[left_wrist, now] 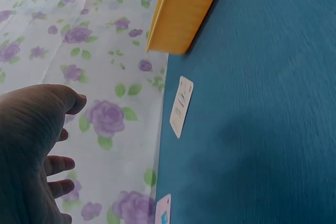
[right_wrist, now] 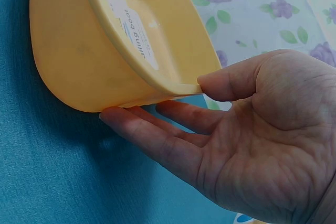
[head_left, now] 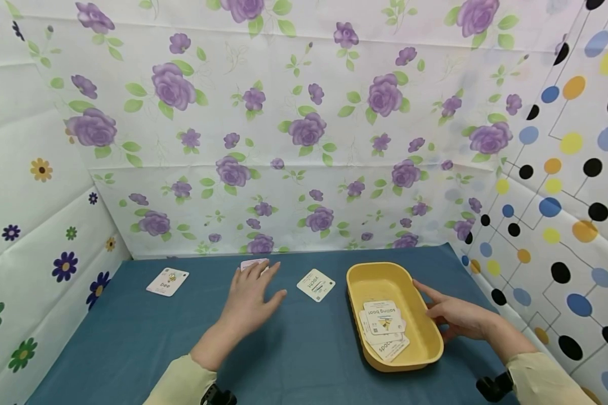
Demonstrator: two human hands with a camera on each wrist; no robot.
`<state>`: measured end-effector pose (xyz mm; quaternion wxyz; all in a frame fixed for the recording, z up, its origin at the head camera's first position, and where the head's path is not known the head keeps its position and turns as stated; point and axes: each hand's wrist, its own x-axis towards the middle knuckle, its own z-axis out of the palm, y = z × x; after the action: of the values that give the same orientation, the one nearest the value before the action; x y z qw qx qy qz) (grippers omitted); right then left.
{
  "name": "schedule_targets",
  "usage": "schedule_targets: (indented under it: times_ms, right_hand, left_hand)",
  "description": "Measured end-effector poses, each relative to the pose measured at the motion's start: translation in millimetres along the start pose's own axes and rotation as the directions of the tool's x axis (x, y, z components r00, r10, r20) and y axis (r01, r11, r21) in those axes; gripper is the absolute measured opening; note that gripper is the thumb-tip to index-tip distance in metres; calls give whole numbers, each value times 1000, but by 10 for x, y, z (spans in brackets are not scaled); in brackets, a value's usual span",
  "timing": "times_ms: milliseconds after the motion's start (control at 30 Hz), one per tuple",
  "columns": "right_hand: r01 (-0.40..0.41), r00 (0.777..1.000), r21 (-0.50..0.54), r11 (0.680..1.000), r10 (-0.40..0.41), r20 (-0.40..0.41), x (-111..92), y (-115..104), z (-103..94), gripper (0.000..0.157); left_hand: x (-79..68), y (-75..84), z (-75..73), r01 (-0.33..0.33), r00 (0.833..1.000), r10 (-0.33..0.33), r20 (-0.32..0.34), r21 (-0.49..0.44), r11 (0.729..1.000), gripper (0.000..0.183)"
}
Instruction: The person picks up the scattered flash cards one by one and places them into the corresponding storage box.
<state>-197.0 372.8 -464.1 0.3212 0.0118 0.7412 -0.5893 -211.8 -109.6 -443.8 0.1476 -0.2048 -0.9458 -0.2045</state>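
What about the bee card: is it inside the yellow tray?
No, the bee card lies on the blue cloth, well apart from the yellow tray in the head view.

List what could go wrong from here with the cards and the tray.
The right hand holds the yellow tray by one side only, so it might tip and let the loosely piled cards slide.
The far card lies near the floral cloth, partly hidden by the left hand in the head view, so it might get nudged against that cloth.
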Motion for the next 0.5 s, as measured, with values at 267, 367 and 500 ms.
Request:
schedule_targets:
  times_ms: [267,367,500]
  right_hand:
    - [1,1000,0,1000,-1,3,4,4,-5,90]
    - [1,1000,-2,1000,-1,2,1,2,-2,90]
    - [1,1000,1,1000,-1,5,-2,0,3,90]
  left_hand:
    - [-36,-177,-31,31,999,-31,-9,0,1000,66]
    - [-50,-252,-53,50,999,-50,-8,11,999,65]
    - [-68,-362,-89,76,997,-76,5,29,997,65]
